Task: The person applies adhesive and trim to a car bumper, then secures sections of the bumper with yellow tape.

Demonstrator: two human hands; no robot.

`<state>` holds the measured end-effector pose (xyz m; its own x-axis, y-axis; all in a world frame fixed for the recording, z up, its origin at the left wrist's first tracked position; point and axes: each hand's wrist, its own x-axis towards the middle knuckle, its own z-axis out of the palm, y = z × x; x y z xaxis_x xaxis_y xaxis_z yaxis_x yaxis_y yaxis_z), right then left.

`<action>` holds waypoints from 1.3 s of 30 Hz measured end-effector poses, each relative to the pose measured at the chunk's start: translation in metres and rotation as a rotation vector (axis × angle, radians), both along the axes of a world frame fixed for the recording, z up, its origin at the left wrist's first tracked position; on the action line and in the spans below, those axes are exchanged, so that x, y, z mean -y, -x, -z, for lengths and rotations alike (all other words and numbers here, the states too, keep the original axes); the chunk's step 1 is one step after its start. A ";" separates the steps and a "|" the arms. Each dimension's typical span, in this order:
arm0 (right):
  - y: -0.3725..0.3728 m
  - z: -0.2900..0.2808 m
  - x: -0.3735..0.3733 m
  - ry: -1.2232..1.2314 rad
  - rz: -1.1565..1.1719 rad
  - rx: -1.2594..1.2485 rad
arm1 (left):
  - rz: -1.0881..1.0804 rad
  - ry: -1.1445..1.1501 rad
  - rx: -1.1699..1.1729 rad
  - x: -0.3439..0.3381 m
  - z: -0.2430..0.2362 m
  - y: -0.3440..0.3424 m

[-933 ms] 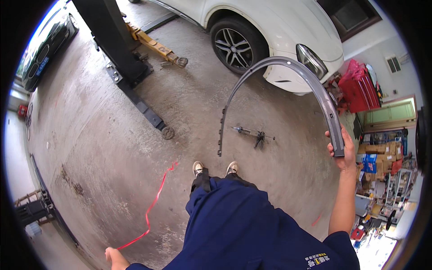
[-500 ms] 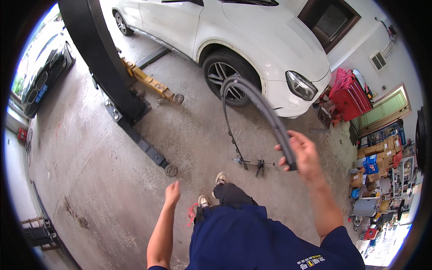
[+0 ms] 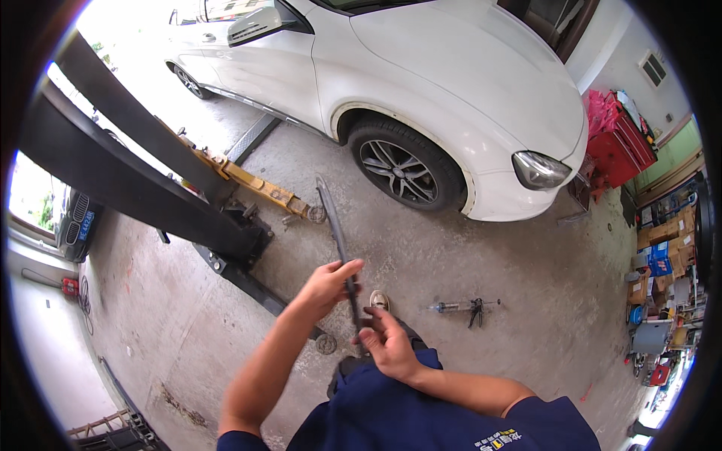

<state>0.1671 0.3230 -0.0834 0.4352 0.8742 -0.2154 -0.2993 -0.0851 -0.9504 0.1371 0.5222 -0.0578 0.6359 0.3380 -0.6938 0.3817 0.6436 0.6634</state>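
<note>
A long, curved black wheel arch trim (image 3: 337, 222) is held in front of my body, seen nearly edge-on. My left hand (image 3: 329, 287) grips it near its middle, thumb laid across it. Lower down, my right hand (image 3: 387, 349) has its fingers around the end close to my waist; part of that end is hidden by the hand. The trim's far end points toward the yellow lift arm. Ahead stands a white car (image 3: 444, 90), its front wheel arch (image 3: 342, 120) showing a bare pale edge around the wheel (image 3: 406, 169).
A caulking gun (image 3: 470, 307) lies on the floor to my right. At left rise dark lift posts (image 3: 135, 173) with a yellow lift arm (image 3: 263, 188) and a dark lift arm (image 3: 259, 293). A red tool cabinet (image 3: 620, 150) and stacked boxes (image 3: 669, 263) line the right side.
The trim has swung from my right side to in front of me. My left hand has come up and taken hold of it. The view has turned, bringing the car nearer.
</note>
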 end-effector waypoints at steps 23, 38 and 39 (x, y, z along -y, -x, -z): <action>-0.205 0.079 -0.268 0.190 -0.604 1.226 | 1.599 -0.832 -0.398 -0.409 -0.172 0.079; -0.237 0.051 -0.266 0.253 -0.286 1.031 | 1.601 -1.296 -0.022 -0.527 -0.061 -0.070; -0.243 0.054 -0.256 0.189 -0.290 1.118 | 1.545 -1.335 0.001 -0.526 -0.050 -0.080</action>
